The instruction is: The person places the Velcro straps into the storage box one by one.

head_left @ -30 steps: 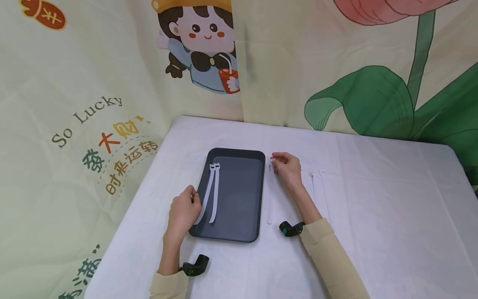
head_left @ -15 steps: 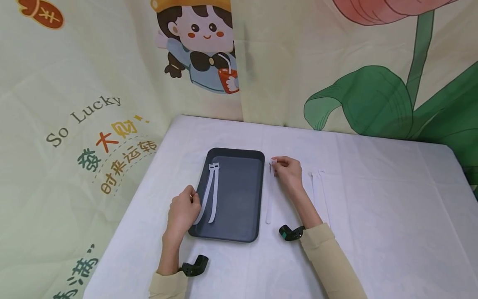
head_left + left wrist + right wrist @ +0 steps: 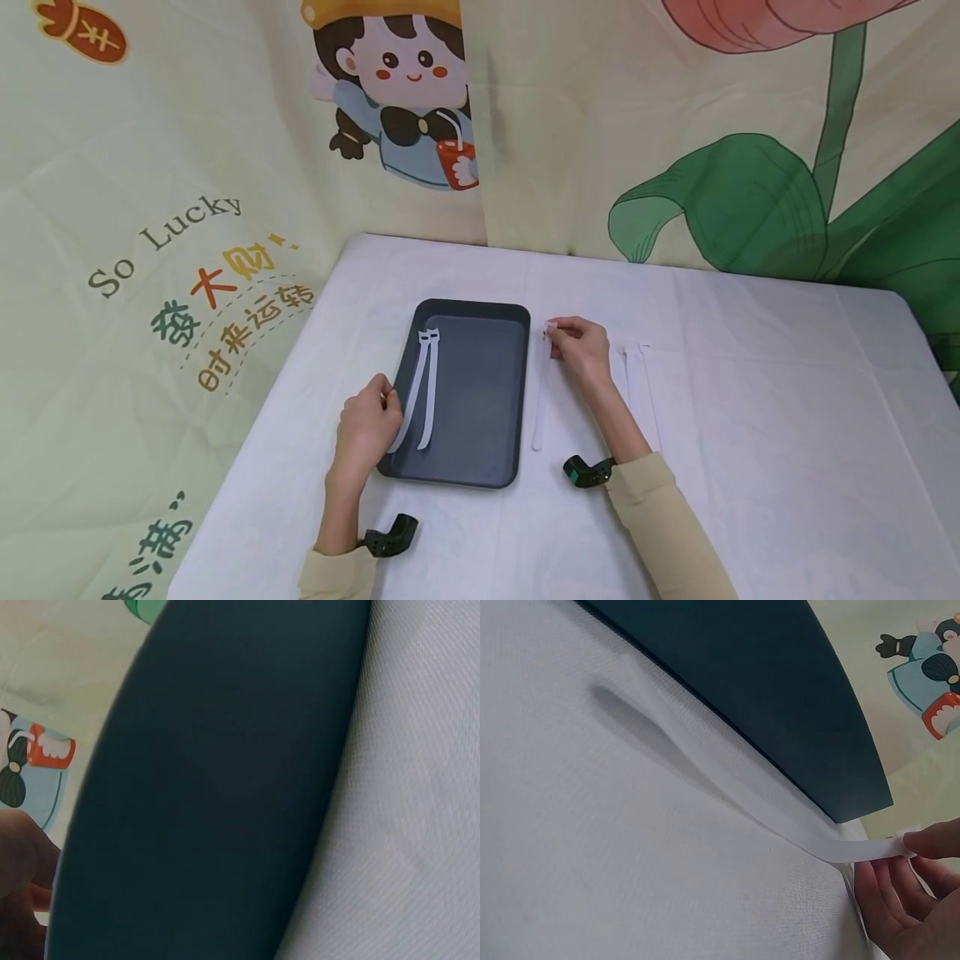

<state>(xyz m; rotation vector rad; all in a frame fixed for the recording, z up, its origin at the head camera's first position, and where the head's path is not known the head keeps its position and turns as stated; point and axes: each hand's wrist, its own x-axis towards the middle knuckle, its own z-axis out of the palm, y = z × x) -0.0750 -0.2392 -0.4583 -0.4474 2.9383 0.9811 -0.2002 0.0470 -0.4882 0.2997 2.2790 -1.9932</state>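
Note:
A dark grey rectangular tray (image 3: 480,400) lies on the white-covered table. On its left side rest two white cable straps (image 3: 431,392), their slotted heads together at the far end and their tails spread apart. My left hand (image 3: 367,422) grips the tray's left rim beside the strap tails. To the right of the tray, my right hand (image 3: 581,348) pinches the head of another white cable strap (image 3: 539,408) between thumb and fingers. In the right wrist view this strap (image 3: 780,825) curves down from the fingertips, its far end raised and casting a shadow on the cloth.
More white straps (image 3: 632,375) lie on the table to the right, partly behind my right forearm. A printed curtain (image 3: 547,167) hangs beyond the table's back edge. Both wrists wear black cameras (image 3: 588,472).
My right hand has shifted slightly toward me, and the head of the strap it pinches has come into view. My left hand and the tray have stayed in place.

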